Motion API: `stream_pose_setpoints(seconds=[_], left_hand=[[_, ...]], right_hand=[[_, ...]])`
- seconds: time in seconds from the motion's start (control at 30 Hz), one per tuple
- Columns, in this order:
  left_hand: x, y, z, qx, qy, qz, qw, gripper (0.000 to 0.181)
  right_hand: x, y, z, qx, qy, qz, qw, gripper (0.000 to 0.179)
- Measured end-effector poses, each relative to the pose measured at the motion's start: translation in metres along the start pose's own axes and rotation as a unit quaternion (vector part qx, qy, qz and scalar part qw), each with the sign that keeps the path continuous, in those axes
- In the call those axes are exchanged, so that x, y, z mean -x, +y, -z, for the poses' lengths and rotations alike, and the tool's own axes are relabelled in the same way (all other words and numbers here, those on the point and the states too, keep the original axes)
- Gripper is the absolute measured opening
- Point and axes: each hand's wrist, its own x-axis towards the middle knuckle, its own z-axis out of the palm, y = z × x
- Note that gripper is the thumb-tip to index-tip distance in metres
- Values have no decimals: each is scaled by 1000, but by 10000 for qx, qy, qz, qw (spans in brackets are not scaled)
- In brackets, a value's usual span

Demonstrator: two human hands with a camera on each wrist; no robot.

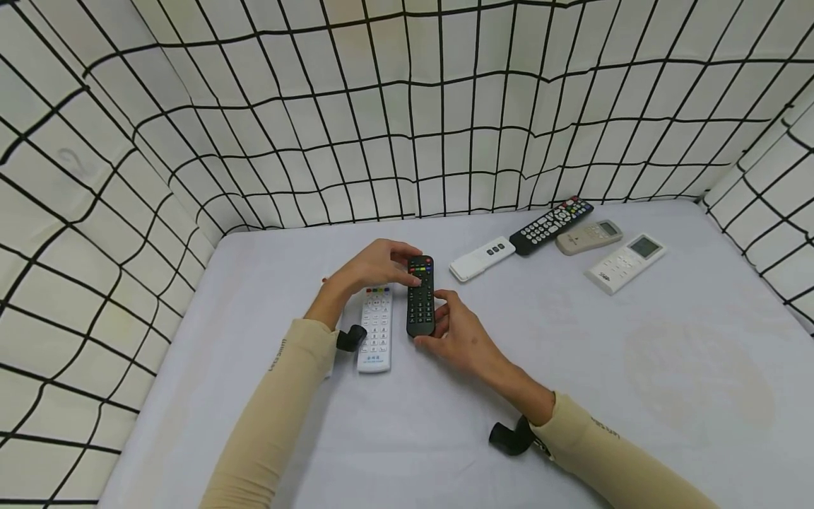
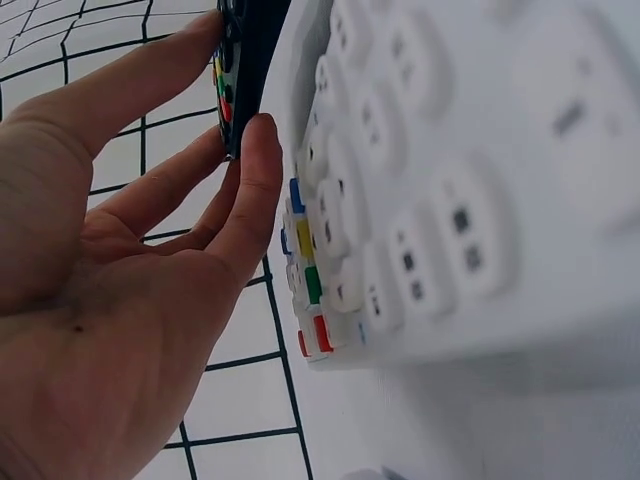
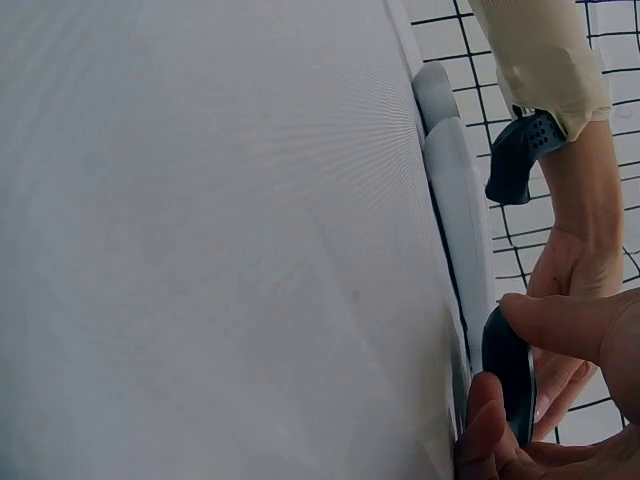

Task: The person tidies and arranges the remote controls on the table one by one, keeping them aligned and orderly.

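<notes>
Black remote [image 1: 420,302] held at both ends.
Left hand [image 1: 375,266] pinching top, right hand [image 1: 467,338] pinching bottom; white remote [image 1: 375,338] just beside.

Far end of small black remote [image 1: 420,311] is blocked by left hand [image 1: 381,263], right side and near end by right hand [image 1: 459,332]. Only a narrow slot is left beside white keypad remote [image 1: 375,343]. Rear and sides are walled by netting [image 1: 441,106]. Far right is obstructed by slim white remote [image 1: 481,259], long black remote [image 1: 550,226], beige remote [image 1: 589,237], white remote with screen [image 1: 626,264]. Wide passage is offered over table [image 1: 687,353] between these and right sleeve [image 1: 623,452].
</notes>
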Motion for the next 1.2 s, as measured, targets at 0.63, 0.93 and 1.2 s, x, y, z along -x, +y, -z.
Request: stream_pose_setpoints(seconds=[0.63,0.93,1.2], left_hand=[[1,9,-8,-547,-127,86,9984,65],[3,16,-9,-965,-298,155,9948,64],[4,17,-12,-1096,-339,328,9929,68]], right_hand=[[5,0,-2,442,-245,-250,9984,96],[8,-2,2,720,-386,-246,9964,95],[7,-1,3,739,-468,-306,9957,93]])
